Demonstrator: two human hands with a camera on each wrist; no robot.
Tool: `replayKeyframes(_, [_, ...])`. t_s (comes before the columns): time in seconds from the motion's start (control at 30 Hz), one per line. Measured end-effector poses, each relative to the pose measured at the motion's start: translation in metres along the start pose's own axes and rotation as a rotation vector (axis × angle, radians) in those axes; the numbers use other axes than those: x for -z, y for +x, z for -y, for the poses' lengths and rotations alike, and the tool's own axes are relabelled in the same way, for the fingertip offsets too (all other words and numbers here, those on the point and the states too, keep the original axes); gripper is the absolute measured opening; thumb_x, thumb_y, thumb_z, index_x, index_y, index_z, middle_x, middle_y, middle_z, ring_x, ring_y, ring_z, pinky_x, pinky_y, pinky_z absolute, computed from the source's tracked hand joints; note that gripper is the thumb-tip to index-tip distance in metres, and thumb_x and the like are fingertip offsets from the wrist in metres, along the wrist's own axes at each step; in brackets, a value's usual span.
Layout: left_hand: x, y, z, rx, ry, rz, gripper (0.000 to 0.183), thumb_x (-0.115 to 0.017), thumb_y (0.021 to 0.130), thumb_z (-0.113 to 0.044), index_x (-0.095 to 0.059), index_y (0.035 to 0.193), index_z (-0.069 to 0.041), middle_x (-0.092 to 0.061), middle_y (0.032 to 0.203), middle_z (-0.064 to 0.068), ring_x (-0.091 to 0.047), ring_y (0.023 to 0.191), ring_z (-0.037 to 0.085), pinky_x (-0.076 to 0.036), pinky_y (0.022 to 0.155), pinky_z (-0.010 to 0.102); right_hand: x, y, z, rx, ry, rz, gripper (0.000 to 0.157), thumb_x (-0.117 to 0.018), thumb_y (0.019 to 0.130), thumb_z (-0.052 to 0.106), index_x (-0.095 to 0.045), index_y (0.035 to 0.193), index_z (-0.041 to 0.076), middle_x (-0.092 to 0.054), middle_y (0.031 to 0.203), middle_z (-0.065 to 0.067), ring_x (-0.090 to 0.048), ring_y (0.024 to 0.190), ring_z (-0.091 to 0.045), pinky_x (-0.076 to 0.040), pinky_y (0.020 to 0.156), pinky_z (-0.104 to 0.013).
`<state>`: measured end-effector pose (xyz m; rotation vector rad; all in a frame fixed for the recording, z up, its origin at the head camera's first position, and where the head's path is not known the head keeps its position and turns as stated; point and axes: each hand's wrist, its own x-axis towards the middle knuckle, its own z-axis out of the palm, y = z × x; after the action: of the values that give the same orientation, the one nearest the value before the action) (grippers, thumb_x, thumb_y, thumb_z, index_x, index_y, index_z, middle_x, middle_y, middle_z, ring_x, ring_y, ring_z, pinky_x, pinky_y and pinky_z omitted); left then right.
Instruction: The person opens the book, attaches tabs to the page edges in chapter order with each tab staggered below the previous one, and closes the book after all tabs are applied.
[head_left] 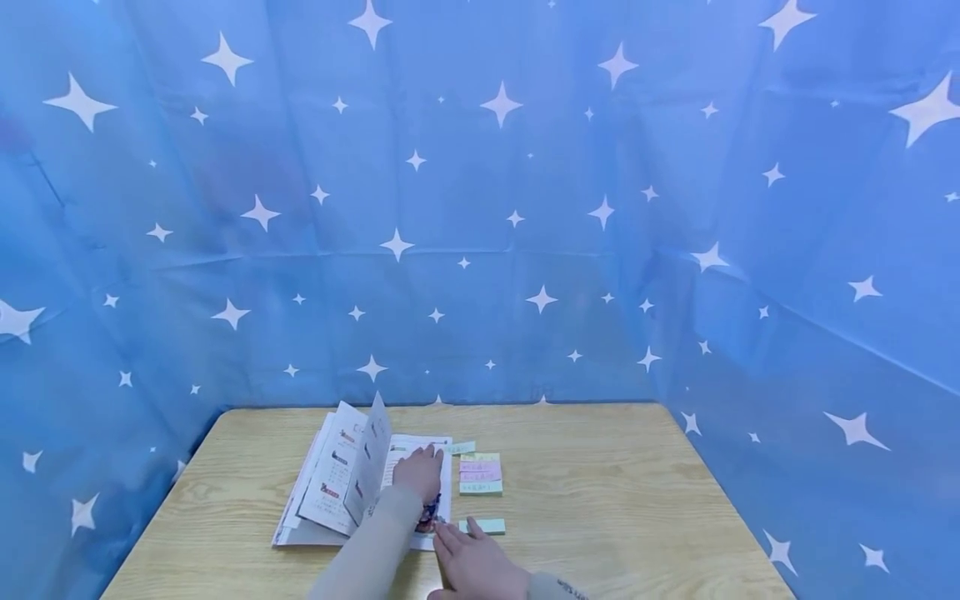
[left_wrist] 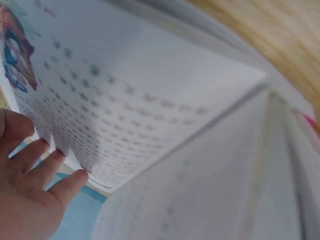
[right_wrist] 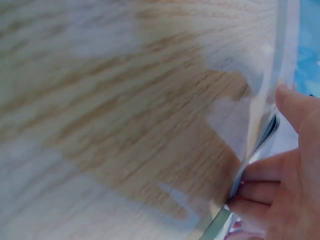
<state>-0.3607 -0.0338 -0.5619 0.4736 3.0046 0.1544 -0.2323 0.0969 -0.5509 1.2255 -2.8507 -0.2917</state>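
An open book [head_left: 330,492] lies on the table, one leaf [head_left: 375,442] standing up near its middle. My left hand [head_left: 418,475] rests on the right-hand page with its fingers extended. Beside the printed page [left_wrist: 110,110], the left wrist view shows that hand [left_wrist: 35,190] with its fingers spread. Low at the book's right edge is my right hand [head_left: 483,562], fingers fairly straight. Up close, the right hand's fingers [right_wrist: 262,192] touch a thin edge, with the thumb apart. A pale green sticky note [head_left: 462,447] sits at the page's upper right edge.
Right of the book is a column of pink, yellow and green sticky notes [head_left: 480,475] with handwriting. A green sticky pad [head_left: 491,527] lies just beyond my right fingers. The wooden table [head_left: 600,492] meets a blue star-patterned curtain [head_left: 465,208] at the back and sides.
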Motion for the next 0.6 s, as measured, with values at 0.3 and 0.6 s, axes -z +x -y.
replayKeyframes(0.3, [-0.007, 0.008, 0.006, -0.008, 0.040, 0.011, 0.041, -0.046, 0.090, -0.021, -0.044, 0.131, -0.019, -0.041, 0.134, 0.003, -0.037, 0.121, 0.025, -0.036, 0.092, 0.049, -0.005, 0.005, 0.000, 0.011, -0.010, -0.005, 0.076, -0.024, 0.084, 0.065, -0.050, 0.124, 0.006, -0.042, 0.132, -0.011, -0.041, 0.118, -0.019, -0.037, 0.095, -0.038])
replayKeyframes(0.6, [-0.015, 0.019, -0.004, 0.045, 0.083, -0.074, 0.040, -0.047, 0.090, -0.023, -0.045, 0.130, -0.020, -0.044, 0.128, 0.002, -0.040, 0.115, 0.025, -0.045, 0.074, 0.051, -0.006, 0.003, -0.002, 0.041, -0.052, -0.032, 0.070, -0.033, 0.085, 0.061, -0.050, 0.124, 0.006, -0.044, 0.130, -0.009, -0.042, 0.117, -0.018, -0.041, 0.091, -0.037])
